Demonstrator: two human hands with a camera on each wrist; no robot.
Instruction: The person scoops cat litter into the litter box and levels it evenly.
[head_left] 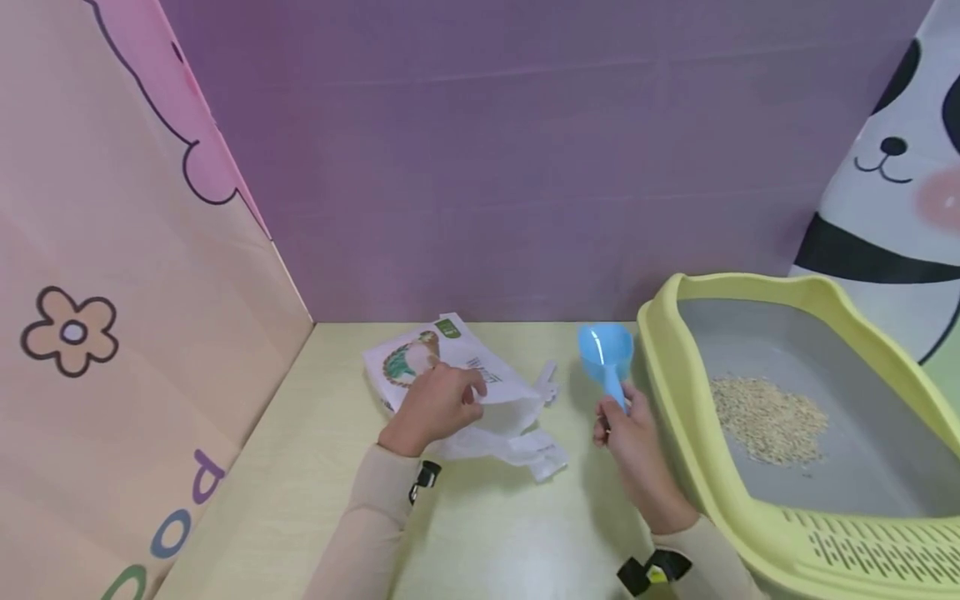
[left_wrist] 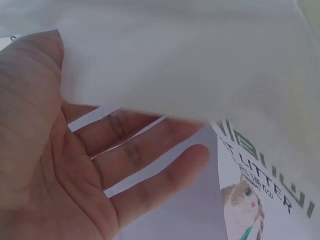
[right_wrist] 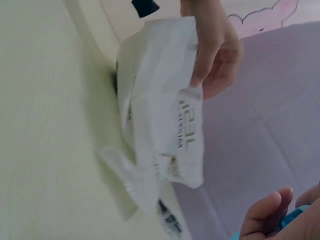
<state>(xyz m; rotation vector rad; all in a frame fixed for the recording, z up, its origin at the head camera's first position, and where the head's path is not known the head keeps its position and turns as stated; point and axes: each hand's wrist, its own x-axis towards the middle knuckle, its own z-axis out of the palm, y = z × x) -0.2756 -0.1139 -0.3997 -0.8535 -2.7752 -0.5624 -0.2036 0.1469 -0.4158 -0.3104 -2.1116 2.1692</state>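
My left hand [head_left: 442,400] pinches the edge of a white cat litter bag [head_left: 512,387] between thumb and fingers. In the left wrist view, the bag's film [left_wrist: 150,60] covers some fingertips, while the other fingers [left_wrist: 145,190] stretch out loosely behind it. The bag lies on the table with its torn mouth facing me; a cat picture and green print mark its outside. My right hand [head_left: 630,429] grips a light blue scoop [head_left: 606,346] by its handle, bowl pointing away from me. Only a sliver of the scoop shows in the right wrist view, beside the curled fingers [right_wrist: 262,212].
To the right stands a yellow-rimmed litter box [head_left: 682,392] with a grey inside and a pile of pale litter [head_left: 768,421]. A torn strip of the bag [head_left: 550,383] lies by its mouth. Behind the table [head_left: 300,492] rises a purple backdrop [head_left: 480,183].
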